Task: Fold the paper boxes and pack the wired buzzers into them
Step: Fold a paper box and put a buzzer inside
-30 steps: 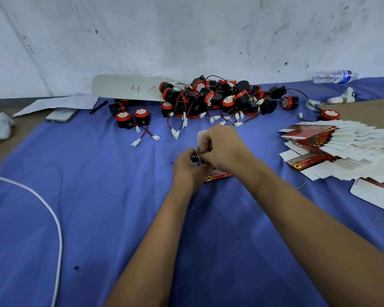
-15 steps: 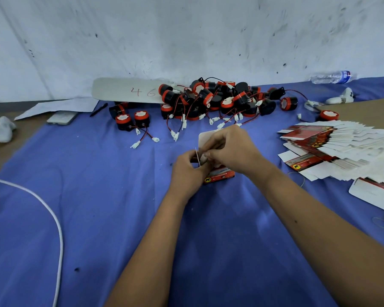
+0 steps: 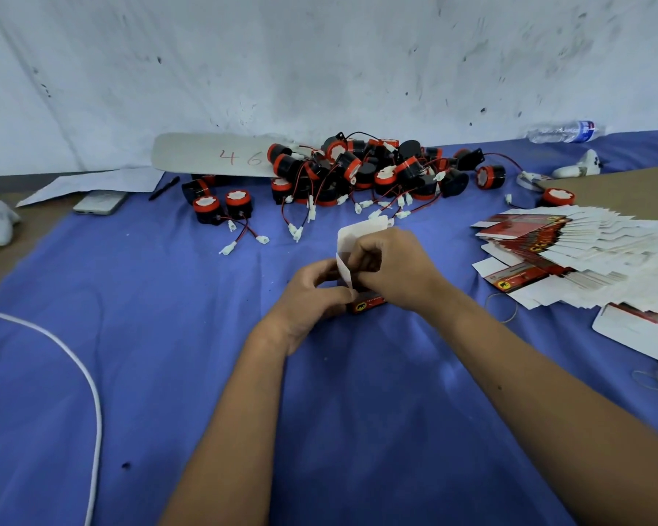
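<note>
**Paper box half-folded between two hands**

Paper box [image 3: 365, 305], red with a yellow and black emblem on its near face, sat at the middle of the blue-clothed counter [image 3: 168, 373], held from both sides. Left hand [image 3: 312, 298] curled its grip round the box's left side, thumb and fingers closed against a white side flap [image 3: 344, 269] that stood up thin and pointed. Right hand [image 3: 392, 267] came in from the right with the wrist bent, its fingers curled tight on the box's top edge; a broad white flap [image 3: 361, 231] with rounded corners rose behind the knuckles. Both bare forearms reached in from the near edge. Beyond lay a heap of wired buzzers [image 3: 361, 172], black drums with red rims, thin wires and white plugs. Flat box blanks [image 3: 585, 256], glossy red and white card, fanned out at the right.
</note>
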A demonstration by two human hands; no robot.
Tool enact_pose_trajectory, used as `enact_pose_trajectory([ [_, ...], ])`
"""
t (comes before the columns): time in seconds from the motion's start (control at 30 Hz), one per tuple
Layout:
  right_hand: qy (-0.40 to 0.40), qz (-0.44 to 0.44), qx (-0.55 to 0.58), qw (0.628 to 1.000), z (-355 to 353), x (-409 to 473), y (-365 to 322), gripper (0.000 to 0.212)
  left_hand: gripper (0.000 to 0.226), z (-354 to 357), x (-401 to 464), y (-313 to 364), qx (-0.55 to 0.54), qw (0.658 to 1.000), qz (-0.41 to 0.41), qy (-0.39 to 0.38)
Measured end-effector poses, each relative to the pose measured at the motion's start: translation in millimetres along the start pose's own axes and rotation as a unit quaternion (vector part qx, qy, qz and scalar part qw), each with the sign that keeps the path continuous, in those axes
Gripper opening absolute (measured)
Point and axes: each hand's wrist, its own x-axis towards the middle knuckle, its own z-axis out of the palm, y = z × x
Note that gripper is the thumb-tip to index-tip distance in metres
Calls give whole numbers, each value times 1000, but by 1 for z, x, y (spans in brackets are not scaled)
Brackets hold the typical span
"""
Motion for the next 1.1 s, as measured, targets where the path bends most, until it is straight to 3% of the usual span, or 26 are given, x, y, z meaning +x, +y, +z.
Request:
enact_pose_trajectory([
  [0.17,-4,-55,-87,995,-1,0,1,11,37,4,6,-1,-83,995,-52,32],
  [0.37,-99,-161,-144,971,-9,-3,-2,11,24,11,7,-2,-76,994,-40,63],
  [0.53,-172,-109,-161,966,-17,-13,7,17,24,16,6,-2,-48,997,-23,60],
  [0.63,-196,-87,-200,956,-18,-16,1,29,28,26,7,-2,-8,995,-22,98],
  [0.7,-197,-74,-156,965,-24,-19,-4,30,30,31,10,-5,16,992,-14,125],
  [0.8,-118,-73,-68,988,-37,-23,1,22,31,35,11,-8,52,985,8,162],
  [0.87,-1,-72,7,997,-41,-28,10,21,30,37,13,-10,76,981,17,175],
  [0.93,139,-26,150,978,-39,-33,22,23,26,38,14,-11,92,977,18,192],
  [1.0,254,59,234,937,-32,-33,38,25,24,38,15,-13,93,975,21,202],
  [1.03,271,107,259,921,-27,-32,46,24,23,38,16,-13,94,975,25,202],
  [1.1,206,168,294,918,-17,-31,56,19,21,38,16,-14,91,975,35,197],
])
